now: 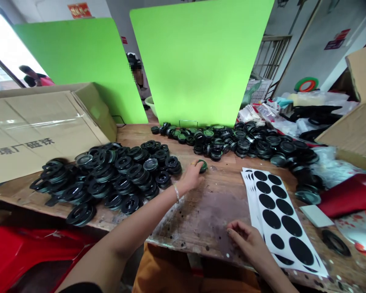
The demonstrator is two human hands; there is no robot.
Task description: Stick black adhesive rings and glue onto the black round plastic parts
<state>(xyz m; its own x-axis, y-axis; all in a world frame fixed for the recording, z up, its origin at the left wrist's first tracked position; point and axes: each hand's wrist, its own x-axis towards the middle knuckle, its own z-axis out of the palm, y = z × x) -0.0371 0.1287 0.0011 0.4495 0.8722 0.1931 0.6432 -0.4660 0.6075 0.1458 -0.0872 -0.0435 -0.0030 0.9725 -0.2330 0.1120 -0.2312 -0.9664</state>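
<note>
My left hand [192,177] stretches across the middle of the table, its fingers closed on the edge of a round black disc [203,166] with a greenish shiny face. To its left lies a heap of black ring-shaped pieces [123,162], stacked in short piles. Near the table's front edge is my right hand [247,240], loosely bent, thumb apart from the fingers and nothing between them. Just right of it lie white sheets [279,205] bearing round black stickers of several sizes.
More black discs [244,144] spread along the back, below a green board [198,61]. A cardboard box [39,134] stands at the left, another open carton [354,126] at the right. A red object [350,193] and a loose black ring [336,243] lie on the right.
</note>
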